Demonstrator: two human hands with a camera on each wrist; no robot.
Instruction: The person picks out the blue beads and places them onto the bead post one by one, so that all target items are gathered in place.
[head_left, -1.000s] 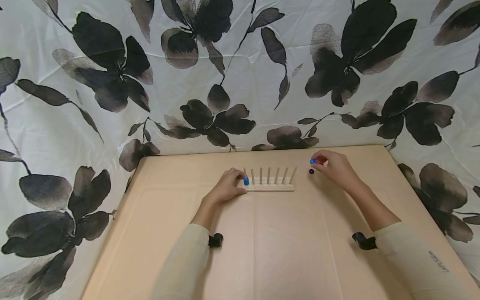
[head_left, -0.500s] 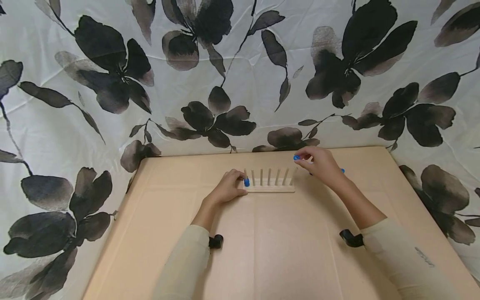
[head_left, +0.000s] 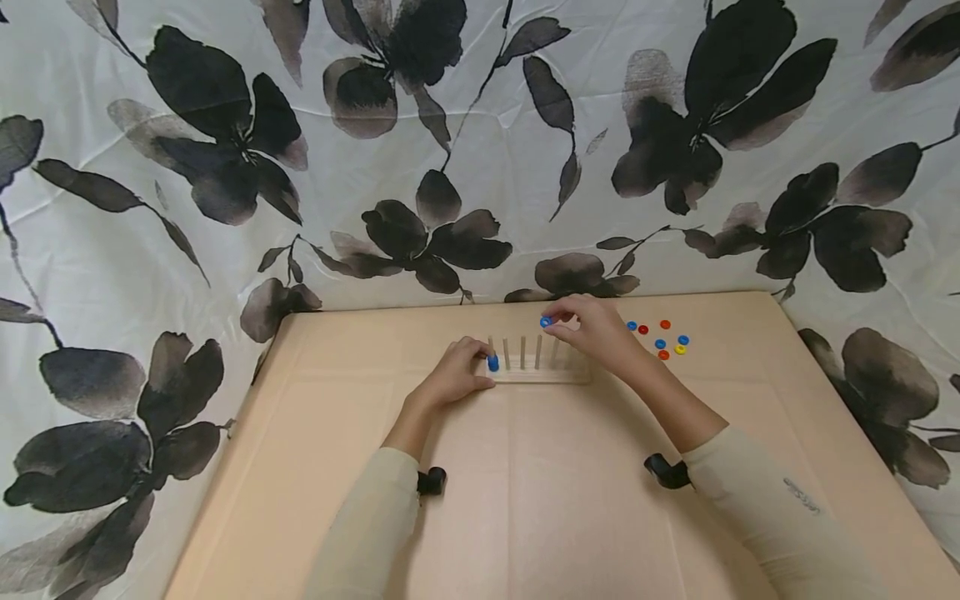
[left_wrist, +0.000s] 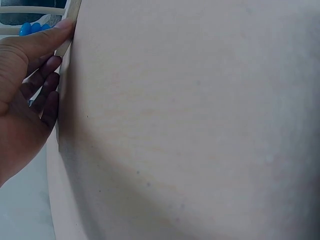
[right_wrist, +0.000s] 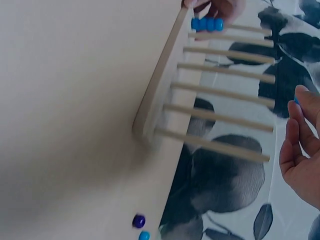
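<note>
A wooden peg rack [head_left: 540,378] with a row of upright pegs stands on the table. My left hand [head_left: 452,372] grips its left end; the left wrist view shows the thumb [left_wrist: 50,40] on the base's edge. Several blue beads [right_wrist: 207,24] are stacked on the leftmost peg; the other pegs that show are bare. My right hand [head_left: 596,330] pinches a blue bead [head_left: 546,321] between thumb and fingertips, above and behind the rack's middle pegs. That hand and forearm hide the rack's right-hand pegs in the head view.
Loose blue, red, orange and yellow beads [head_left: 660,343] lie on the table to the right of the rack. A purple bead [right_wrist: 139,221] shows in the right wrist view. A floral cloth [head_left: 450,125] hangs behind the table's back edge [head_left: 375,310].
My right hand has moved left from the loose beads to above the rack, carrying the blue bead, which uncovers the loose beads. My left hand stays on the rack.
</note>
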